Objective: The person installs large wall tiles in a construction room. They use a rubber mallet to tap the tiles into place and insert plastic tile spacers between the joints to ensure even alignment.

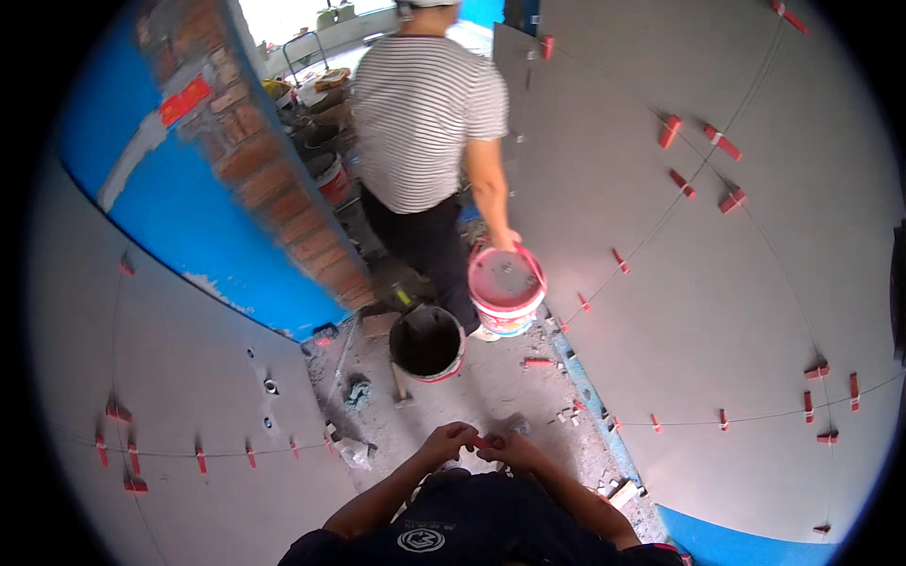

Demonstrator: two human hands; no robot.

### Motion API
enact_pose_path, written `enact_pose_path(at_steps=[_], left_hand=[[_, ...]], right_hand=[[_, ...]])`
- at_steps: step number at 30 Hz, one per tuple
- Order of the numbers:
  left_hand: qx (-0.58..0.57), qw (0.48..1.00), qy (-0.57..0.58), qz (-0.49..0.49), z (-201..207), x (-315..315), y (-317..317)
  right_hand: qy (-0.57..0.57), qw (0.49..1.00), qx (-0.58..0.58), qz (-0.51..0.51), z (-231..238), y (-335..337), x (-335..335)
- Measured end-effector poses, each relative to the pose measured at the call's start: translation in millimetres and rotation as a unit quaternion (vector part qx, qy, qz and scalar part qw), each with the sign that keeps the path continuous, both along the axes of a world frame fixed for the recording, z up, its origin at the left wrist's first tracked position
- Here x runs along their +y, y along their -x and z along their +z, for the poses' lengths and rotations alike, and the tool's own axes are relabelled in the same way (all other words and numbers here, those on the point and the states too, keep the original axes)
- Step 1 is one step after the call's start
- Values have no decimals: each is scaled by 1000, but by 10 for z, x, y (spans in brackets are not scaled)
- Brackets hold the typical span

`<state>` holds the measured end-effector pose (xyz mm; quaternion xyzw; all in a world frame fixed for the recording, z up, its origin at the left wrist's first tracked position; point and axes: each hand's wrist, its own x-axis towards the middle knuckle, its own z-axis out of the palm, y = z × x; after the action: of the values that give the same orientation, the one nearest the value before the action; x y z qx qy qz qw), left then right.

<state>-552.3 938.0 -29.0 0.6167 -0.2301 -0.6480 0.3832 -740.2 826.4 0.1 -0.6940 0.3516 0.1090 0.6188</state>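
Observation:
Close in front of my body, my left hand [449,442] and my right hand [511,451] meet with bent fingers. Between their fingertips is a small red plastic piece [485,441], which looks like a tile levelling wedge. Both hands seem to pinch it, one at each end. Similar red wedges [723,141] sit along the joints of the large grey tiles on the right wall [642,377]. More wedges [200,459] line a joint in the grey tiles on the left [226,387].
Ahead, a person in a striped shirt [425,123] carries a red-and-white bucket [508,283]. A dark mortar bucket [427,344] stands on the dusty floor, with a hammer-like tool [401,387] beside it. An exposed brick edge [283,203] and blue wall [189,217] rise at left. Tile scraps lie right.

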Motion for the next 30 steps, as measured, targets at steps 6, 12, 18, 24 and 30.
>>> enact_pose_path(at_steps=[6,12,18,24,30], left_hand=[[20,999,30,-6,44,-955,355],[14,997,28,68,129,-1455,425],[52,989,-17,134,15,-1996,174],[155,964,-15,217,-345,-2710,-325],[189,947,2,260,77,-3525,-751]], right_hand=[[-205,964,-56,-158,-36,485,-831],[-344,905,-40,-248,246,506,-1464],[-173,950,-23,-261,-22,85,-2029],[115,972,-32,-202,260,-581,-2687],[315,939,-127,-51,426,-1085,-3380]])
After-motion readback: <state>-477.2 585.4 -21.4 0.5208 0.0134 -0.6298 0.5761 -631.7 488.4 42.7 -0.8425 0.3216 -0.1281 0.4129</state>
